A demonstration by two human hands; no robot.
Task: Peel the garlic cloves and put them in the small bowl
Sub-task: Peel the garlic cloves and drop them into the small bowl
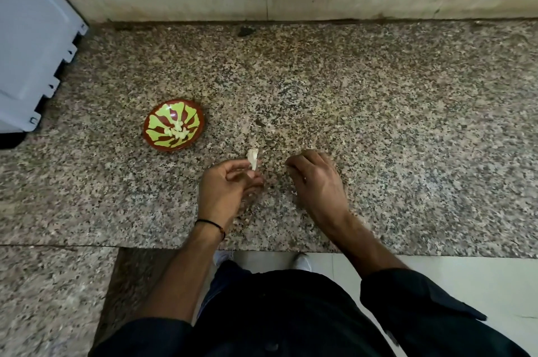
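L hand (227, 185): grip pinched on garlic clove (252, 158), papery skin flaring above fingertips, just over counter (378, 94). R hand (316, 179) curled, knuckles up; can't tell if its grip holds anything. I judge clove light, firm, skin brittle, slick once bare; pinch at root end. To L, near, small bowl (173, 125) w/ peeled cloves (177, 132). Open counter btw; front edge under forearms.
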